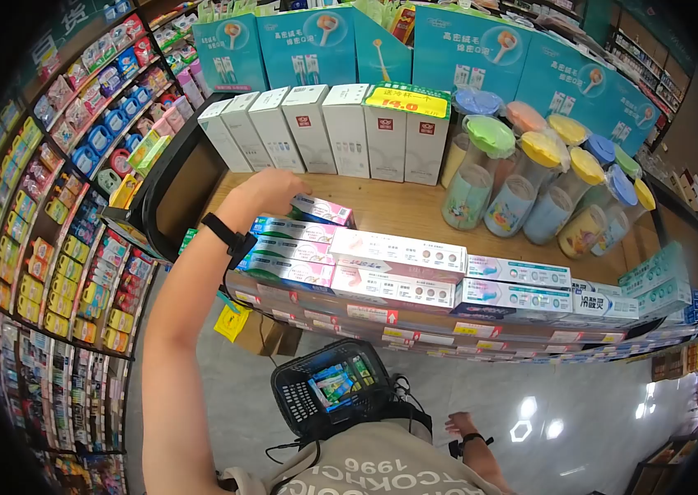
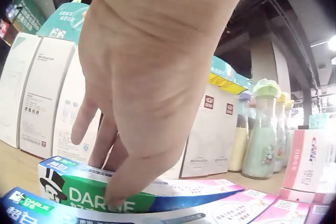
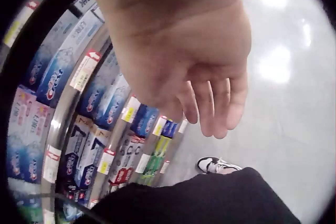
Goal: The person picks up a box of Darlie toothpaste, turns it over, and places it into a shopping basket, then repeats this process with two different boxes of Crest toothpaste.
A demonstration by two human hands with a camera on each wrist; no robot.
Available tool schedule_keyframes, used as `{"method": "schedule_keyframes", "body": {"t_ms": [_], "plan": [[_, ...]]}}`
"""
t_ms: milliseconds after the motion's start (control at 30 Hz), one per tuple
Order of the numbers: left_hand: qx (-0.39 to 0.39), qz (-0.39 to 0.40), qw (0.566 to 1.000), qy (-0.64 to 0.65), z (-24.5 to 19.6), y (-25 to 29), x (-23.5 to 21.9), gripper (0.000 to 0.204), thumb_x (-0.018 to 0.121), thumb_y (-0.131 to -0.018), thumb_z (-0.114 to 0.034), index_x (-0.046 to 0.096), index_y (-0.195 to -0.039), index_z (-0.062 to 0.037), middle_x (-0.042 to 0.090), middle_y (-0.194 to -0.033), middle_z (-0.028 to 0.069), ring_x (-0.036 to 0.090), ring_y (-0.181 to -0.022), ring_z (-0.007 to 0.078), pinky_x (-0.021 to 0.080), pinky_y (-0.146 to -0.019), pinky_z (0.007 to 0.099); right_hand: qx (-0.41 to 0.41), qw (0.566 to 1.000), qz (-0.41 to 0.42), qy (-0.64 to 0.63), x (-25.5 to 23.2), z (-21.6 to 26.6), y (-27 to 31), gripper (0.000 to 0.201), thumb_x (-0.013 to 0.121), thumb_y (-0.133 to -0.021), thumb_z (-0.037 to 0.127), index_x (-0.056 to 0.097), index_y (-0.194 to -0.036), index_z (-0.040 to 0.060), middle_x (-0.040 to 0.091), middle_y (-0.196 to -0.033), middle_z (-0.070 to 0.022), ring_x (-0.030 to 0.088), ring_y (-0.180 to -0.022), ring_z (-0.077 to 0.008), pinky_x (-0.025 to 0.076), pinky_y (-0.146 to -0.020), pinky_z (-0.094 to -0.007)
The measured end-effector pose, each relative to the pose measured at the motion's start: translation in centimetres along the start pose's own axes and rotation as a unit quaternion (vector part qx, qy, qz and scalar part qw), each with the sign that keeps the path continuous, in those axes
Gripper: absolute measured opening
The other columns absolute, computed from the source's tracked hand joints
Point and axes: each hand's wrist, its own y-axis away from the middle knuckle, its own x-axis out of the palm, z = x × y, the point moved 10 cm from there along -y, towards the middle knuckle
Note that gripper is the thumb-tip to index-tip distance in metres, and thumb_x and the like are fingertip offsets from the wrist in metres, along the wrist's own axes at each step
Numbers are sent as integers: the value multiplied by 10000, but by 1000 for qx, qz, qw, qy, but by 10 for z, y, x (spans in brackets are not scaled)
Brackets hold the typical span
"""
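While left hand (image 2: 142, 87) touches toothpaste box (image 2: 131, 192) (fingers straight), right hand (image 3: 184, 50) hangs relaxed.

A black watch-like strap (image 1: 223, 231) circles the left wrist; another black band (image 1: 472, 440) circles the right. The beige shirt (image 1: 382, 470) bears white lettering and "1996". Dark trousers (image 3: 210, 203), black-and-white sneaker (image 3: 215, 165).

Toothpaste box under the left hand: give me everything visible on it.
The toothpaste box is a long cardboard carton, green and white shading to pink at the far end, with a top-hatted figure and DARLIE lettering on its side. It lies flat on top of a stack of toothpaste cartons on the wooden display table. The left hand reaches down onto it, fingers touching its upper face.
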Motion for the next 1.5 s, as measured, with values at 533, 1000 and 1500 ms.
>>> {"method": "schedule_keyframes", "body": {"t_ms": [533,1000,1500], "plan": [[-141,-355,921,70,18,156,-102,389,824,-754,-230,737,-1092,-59,737,-1002,126,713,-945,319,550,-843,439,-306,947,33,-90,37,199,75,255,601,-986,132,669,-1213,38,746,-952,-113,709,-710,-198,570,-603,-319],[-123,-201,580,780,-103,400,114,446,856,-803,-143,724,-1173,71,753,-1034,69,686,-929,105,530,-841,244,-624,740,250,-18,203,317,557,694,777,-935,273,463,-1511,44,695,-1249,-111,693,-1001,-189,570,-770,-279],[-37,-276,435,856,-179,529,173,950,805,-814,-414,367,-1556,-15,617,-1321,243,600,-1249,291,442,-1094,399,-531,788,307,-57,304,217,576,366,808,-897,164,618,-1189,52,696,-1024,-45,672,-829,-103,551,-613,-247]]}}
